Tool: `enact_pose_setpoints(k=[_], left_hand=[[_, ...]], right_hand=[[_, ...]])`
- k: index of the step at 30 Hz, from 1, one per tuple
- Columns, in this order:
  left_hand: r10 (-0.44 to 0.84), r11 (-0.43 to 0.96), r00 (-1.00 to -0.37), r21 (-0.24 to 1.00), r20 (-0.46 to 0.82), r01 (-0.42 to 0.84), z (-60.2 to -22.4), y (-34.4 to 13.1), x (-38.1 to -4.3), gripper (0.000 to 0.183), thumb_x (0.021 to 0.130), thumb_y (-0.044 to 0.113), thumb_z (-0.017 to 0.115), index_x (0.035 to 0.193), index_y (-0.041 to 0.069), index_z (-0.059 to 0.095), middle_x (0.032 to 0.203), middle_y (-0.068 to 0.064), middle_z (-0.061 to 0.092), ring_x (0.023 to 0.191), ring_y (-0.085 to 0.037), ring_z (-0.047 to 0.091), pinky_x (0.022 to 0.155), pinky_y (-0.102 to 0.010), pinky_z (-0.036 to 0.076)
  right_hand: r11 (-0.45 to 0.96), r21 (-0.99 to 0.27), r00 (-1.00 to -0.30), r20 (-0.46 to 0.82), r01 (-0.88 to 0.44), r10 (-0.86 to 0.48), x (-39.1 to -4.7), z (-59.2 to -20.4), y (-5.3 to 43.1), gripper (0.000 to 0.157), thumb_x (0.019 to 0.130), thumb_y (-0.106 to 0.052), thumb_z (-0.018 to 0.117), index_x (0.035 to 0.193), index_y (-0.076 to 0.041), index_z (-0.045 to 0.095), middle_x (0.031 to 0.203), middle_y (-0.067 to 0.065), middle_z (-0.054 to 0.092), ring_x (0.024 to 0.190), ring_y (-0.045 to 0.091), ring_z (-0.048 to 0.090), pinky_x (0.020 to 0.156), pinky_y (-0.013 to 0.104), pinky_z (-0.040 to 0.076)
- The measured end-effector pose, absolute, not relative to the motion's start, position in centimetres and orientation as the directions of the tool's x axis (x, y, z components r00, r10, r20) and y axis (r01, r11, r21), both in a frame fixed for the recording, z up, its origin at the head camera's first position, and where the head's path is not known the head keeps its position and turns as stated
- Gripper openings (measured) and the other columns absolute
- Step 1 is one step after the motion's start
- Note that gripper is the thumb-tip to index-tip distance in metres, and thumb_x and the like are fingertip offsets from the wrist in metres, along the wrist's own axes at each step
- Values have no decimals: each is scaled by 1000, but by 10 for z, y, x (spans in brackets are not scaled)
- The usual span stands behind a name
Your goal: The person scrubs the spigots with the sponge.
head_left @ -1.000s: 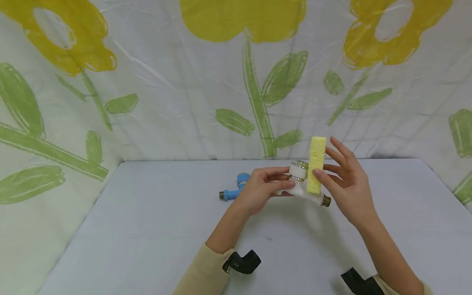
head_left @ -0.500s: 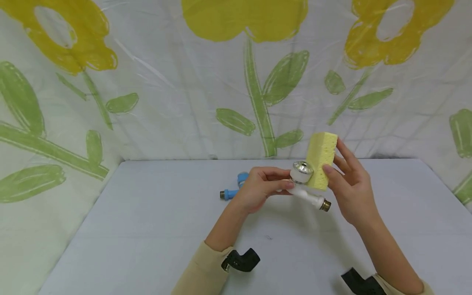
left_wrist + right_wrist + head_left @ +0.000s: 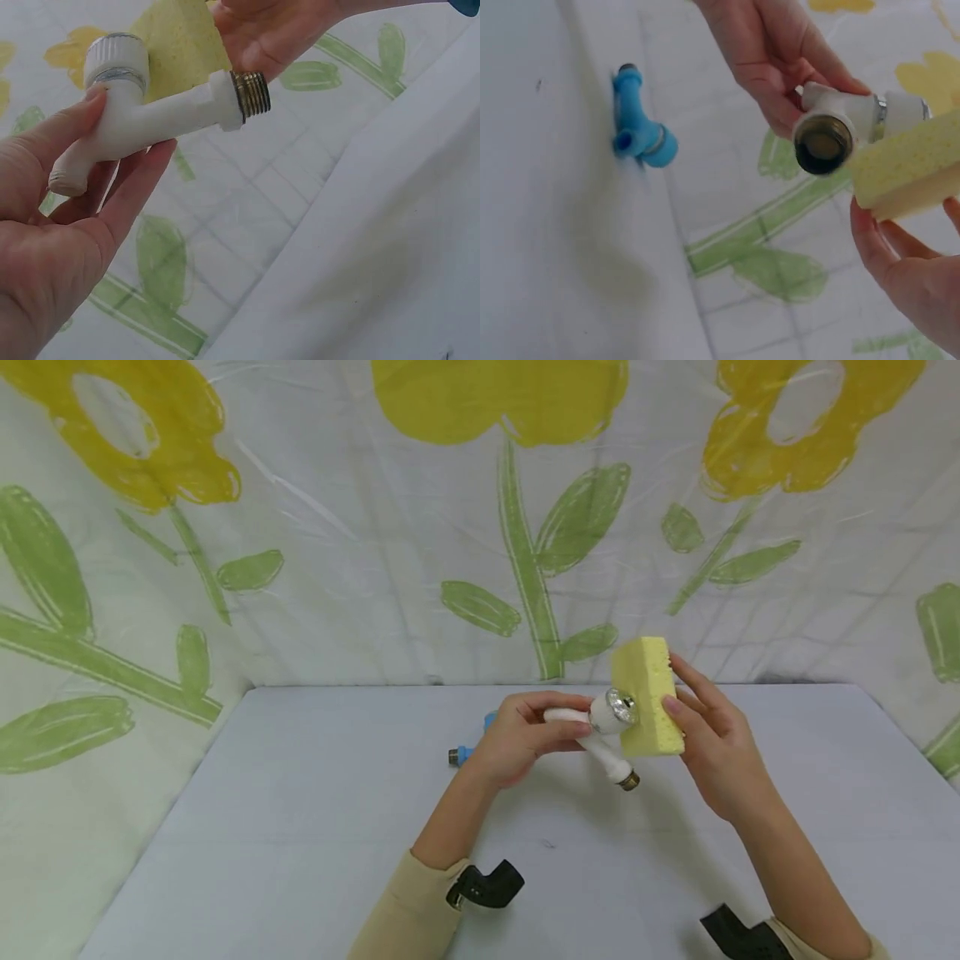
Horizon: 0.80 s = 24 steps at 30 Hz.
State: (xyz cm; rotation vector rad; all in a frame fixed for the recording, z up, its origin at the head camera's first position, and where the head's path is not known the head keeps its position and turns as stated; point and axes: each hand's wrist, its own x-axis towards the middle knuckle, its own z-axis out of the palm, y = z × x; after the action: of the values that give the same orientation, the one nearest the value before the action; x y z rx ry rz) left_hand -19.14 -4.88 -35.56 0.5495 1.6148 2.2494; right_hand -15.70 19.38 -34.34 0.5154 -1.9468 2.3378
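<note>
My left hand [image 3: 517, 739] grips a white plastic tap [image 3: 604, 758] above the table, thumb and fingers around its body. In the left wrist view, the tap's brass threaded end [image 3: 253, 96] points away from the palm and its ribbed knob [image 3: 118, 60] is up. With my right hand [image 3: 723, 760] I hold a yellow block sponge [image 3: 654, 697] by its edge, thumb on the near side. Its broad face is against or very close to the knob's silvery cap [image 3: 621, 705]. The sponge partly hides the knob in the right wrist view.
A blue tap [image 3: 635, 112] with a dark threaded end lies on the white table [image 3: 315, 827], partly behind my left hand in the head view. A sheet painted with flowers [image 3: 337, 527] hangs behind the table. Black curved pieces [image 3: 491, 885] sit at both sleeves.
The tap has tilted so its knob cap now faces right, towards the sponge, and its threaded end has swung left. The sponge has turned, showing more of its broad face.
</note>
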Motion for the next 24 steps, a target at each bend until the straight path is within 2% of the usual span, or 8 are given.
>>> enact_pose_setpoints(k=[3, 8, 12, 15, 18, 24], left_hand=[[464, -336, -874, 941, 142, -25, -356, -49, -192, 35, 94, -20, 62, 128, -25, 57, 108, 0, 76, 92, -11, 73, 86, -36, 65], [483, -345, -860, 938, 162, -17, -357, -49, -193, 37, 93, -20, 62, 129, -24, 54, 104, 7, 73, 91, -9, 72, 84, -29, 64], [462, -378, -874, 925, 152, -40, -358, -50, -193, 38, 91, -22, 63, 127, -10, 57, 101, 7, 74, 92, -10, 71, 85, -29, 63], [425, -407, -894, 912, 140, -51, -357, -51, -194, 38, 90, -24, 63, 116, 3, 57, 100, 5, 76, 92, -11, 72, 85, -27, 62], [385, -421, -913, 906, 130, -48, -356, -53, -195, 41, 90, -24, 63, 108, 11, 54, 100, 3, 76, 91, -12, 72, 85, -26, 62], [374, -439, -919, 897, 126, -55, -358, -57, -197, 39, 90, -19, 68, 106, 13, 53, 100, 2, 76, 92, -13, 72, 85, -25, 61]], right_hand=[[-172, -958, -948, 259, -227, -187, -158, -343, 198, 50, 112, -3, 45, 158, -22, 50, 129, 1, 70, 103, 13, 71, 82, 23, 61], [-159, -970, -956, 213, -182, -201, -159, -342, 201, 44, 114, -9, 42, 151, -27, 58, 130, 0, 67, 96, 12, 69, 78, 23, 60], [-149, -979, -952, 175, -141, -252, -160, -343, 204, 43, 115, -14, 38, 149, -30, 59, 127, 0, 66, 95, 13, 66, 76, 25, 59], [-132, -986, -944, 134, -97, -302, -161, -343, 207, 43, 116, -18, 35, 150, -32, 58, 122, 0, 67, 93, 14, 65, 76, 27, 59], [-107, -993, -931, 77, -41, -356, -162, -343, 212, 43, 116, -24, 32, 152, -34, 54, 119, -1, 67, 93, 14, 65, 78, 28, 58], [-115, -993, -890, 36, 18, -454, -164, -340, 222, 45, 116, -31, 24, 154, -32, 49, 113, -3, 67, 94, 12, 65, 82, 31, 57]])
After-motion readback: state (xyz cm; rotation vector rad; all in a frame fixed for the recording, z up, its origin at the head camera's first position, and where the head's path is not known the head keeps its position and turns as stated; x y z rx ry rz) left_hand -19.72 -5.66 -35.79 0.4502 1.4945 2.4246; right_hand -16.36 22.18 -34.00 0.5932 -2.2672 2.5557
